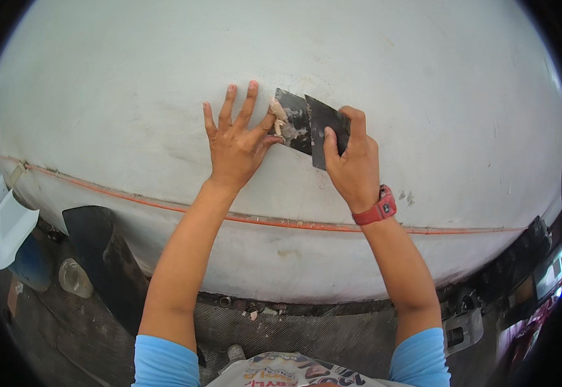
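Note:
Both of my hands are up against a pale grey-white wall. My left hand (237, 149) pinches the left edge of a flat black spreader (299, 117) between thumb and forefinger, and its other fingers are spread. Beige putty (279, 118) is smeared along that edge, right by the fingertips. In my right hand (357, 164), which wears a red wristwatch (379, 208), is a second black spreader (321, 126), thumb on its face and fingers behind. This one overlaps the right side of the first spreader, and its left edge lies across it.
An orange strip (255, 219) runs along the wall (132, 84) below my hands. At the lower left stand a white curved panel (10, 229), a black curved panel (97, 248) and a clear tub (74, 278). A grey bracket (466, 330) lies at the lower right on the dark floor.

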`<state>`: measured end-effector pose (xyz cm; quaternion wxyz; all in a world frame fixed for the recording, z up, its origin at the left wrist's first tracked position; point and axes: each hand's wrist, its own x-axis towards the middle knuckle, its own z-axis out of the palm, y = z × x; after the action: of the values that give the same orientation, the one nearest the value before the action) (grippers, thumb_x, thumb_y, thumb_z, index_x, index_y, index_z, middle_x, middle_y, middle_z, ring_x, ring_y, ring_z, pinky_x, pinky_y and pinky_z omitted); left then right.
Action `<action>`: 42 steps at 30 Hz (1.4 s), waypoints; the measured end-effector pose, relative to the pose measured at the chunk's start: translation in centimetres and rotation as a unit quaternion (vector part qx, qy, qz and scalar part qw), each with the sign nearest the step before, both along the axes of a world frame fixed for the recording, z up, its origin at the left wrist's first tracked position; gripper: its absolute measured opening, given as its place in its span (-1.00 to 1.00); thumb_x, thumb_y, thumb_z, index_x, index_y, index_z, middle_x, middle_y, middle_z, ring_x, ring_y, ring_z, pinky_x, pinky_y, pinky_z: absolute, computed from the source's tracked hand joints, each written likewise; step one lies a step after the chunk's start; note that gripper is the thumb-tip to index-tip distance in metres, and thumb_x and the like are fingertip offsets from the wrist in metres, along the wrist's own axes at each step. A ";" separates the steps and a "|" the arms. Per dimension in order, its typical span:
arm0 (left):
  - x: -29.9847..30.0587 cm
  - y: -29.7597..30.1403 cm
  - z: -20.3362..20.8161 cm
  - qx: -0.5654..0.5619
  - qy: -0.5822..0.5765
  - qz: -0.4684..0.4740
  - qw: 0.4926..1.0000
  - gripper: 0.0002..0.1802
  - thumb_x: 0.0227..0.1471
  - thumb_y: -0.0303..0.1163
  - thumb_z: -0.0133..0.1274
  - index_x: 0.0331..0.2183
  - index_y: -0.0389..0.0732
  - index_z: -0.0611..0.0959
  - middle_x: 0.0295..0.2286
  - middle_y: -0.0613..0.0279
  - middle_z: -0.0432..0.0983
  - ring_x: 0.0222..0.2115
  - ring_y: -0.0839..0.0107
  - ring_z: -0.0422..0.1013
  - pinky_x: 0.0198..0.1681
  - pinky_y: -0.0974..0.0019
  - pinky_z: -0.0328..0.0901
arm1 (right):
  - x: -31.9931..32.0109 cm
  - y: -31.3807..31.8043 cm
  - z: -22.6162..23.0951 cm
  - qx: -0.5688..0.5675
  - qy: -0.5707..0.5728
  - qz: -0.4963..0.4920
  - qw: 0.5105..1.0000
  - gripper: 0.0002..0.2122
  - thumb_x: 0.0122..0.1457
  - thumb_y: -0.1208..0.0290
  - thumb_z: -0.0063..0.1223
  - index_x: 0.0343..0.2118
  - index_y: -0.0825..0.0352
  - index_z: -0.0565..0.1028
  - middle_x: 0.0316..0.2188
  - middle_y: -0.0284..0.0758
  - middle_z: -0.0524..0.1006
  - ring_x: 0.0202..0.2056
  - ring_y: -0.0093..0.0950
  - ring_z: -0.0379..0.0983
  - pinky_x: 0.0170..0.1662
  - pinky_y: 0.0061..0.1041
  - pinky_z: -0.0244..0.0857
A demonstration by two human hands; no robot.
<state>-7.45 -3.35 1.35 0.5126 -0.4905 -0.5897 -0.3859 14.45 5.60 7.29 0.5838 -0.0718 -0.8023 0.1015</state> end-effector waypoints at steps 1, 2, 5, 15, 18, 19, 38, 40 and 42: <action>0.3 0.7 0.0 0.001 0.005 -0.019 1.000 -0.39 0.04 0.08 0.46 0.16 0.35 0.82 0.56 0.30 0.19 0.59 0.04 -0.03 0.60 -0.33 -0.45 | 0.0 -0.4 -0.1 -0.026 -0.007 -0.009 1.000 -0.67 0.40 0.51 0.15 0.16 0.26 0.39 -0.48 -0.05 0.64 -0.42 0.09 0.61 -0.37 0.04 0.43; 0.3 0.7 0.0 -0.002 0.005 -0.010 1.000 -0.39 0.04 0.09 0.46 0.16 0.35 0.81 0.56 0.31 0.19 0.59 0.05 -0.04 0.61 -0.32 -0.46 | -1.1 -0.9 0.0 0.013 -0.018 -0.012 1.000 -0.66 0.40 0.53 0.16 0.17 0.26 0.38 -0.44 -0.01 0.65 -0.40 0.11 0.62 -0.35 0.01 0.45; -0.3 -0.2 -0.2 -0.006 0.002 0.012 1.000 -0.37 0.05 0.13 0.44 0.18 0.33 0.81 0.56 0.32 0.19 0.59 0.07 -0.04 0.61 -0.31 -0.48 | -3.8 -1.8 2.1 0.083 -0.061 -0.012 0.995 -0.65 0.40 0.55 0.17 0.19 0.26 0.38 -0.39 0.08 0.66 -0.38 0.16 0.65 -0.32 -0.01 0.49; -0.3 0.1 -0.3 -0.006 0.008 0.010 1.000 -0.34 0.09 0.21 0.37 0.22 0.36 0.78 0.56 0.33 0.19 0.59 0.07 -0.06 0.62 -0.29 -0.53 | -2.3 -1.0 -2.5 0.034 -0.008 -0.015 0.999 -0.66 0.38 0.54 0.21 0.16 0.27 0.44 -0.45 -0.03 0.64 -0.47 0.06 0.62 -0.43 -0.07 0.46; -0.5 -0.5 -0.3 -0.008 0.011 0.026 1.000 -0.34 0.09 0.22 0.36 0.22 0.37 0.77 0.55 0.31 0.20 0.59 0.06 -0.05 0.62 -0.29 -0.51 | -1.0 -0.8 -2.7 0.013 0.002 -0.043 0.999 -0.63 0.38 0.53 0.22 0.19 0.25 0.42 -0.46 -0.04 0.64 -0.49 0.05 0.61 -0.43 -0.07 0.46; -0.4 -0.1 0.0 -0.004 0.012 0.022 1.000 -0.33 0.09 0.23 0.36 0.22 0.37 0.77 0.55 0.30 0.20 0.59 0.06 -0.04 0.62 -0.30 -0.51 | -0.2 0.3 -3.7 -0.008 0.041 -0.011 0.999 -0.64 0.37 0.54 0.23 0.18 0.24 0.43 -0.45 -0.05 0.64 -0.48 0.06 0.61 -0.44 -0.07 0.45; -0.4 -0.5 0.1 -0.010 -0.002 0.006 1.000 -0.39 0.11 0.04 0.43 0.22 0.39 0.78 0.55 0.32 0.21 0.59 0.04 -0.04 0.61 -0.33 -0.48 | -1.8 -1.5 -5.5 -0.079 0.092 -0.012 0.993 -0.68 0.41 0.58 0.17 0.16 0.28 0.38 -0.41 0.02 0.67 -0.45 0.06 0.67 -0.44 -0.08 0.46; 0.4 0.9 0.0 -0.002 -0.004 -0.027 1.000 -0.39 0.11 0.03 0.43 0.21 0.39 0.78 0.55 0.33 0.21 0.58 0.03 -0.03 0.60 -0.34 -0.47 | -1.7 -0.4 -6.3 -0.074 0.120 0.010 0.990 -0.67 0.41 0.56 0.18 0.17 0.26 0.39 -0.43 0.04 0.64 -0.47 0.10 0.64 -0.45 -0.02 0.41; -0.1 0.4 -0.1 -0.005 -0.010 -0.012 1.000 -0.41 0.12 0.04 0.42 0.20 0.38 0.79 0.55 0.34 0.21 0.59 0.05 -0.04 0.61 -0.34 -0.48 | -3.6 -1.5 -6.0 -0.027 0.103 -0.023 0.994 -0.66 0.40 0.55 0.19 0.17 0.24 0.40 -0.43 0.05 0.64 -0.46 0.12 0.64 -0.45 0.00 0.42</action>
<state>-7.51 -2.94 1.24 0.4993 -0.4964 -0.5910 -0.3937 10.82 4.09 1.31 0.6634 -0.0956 -0.7329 0.1166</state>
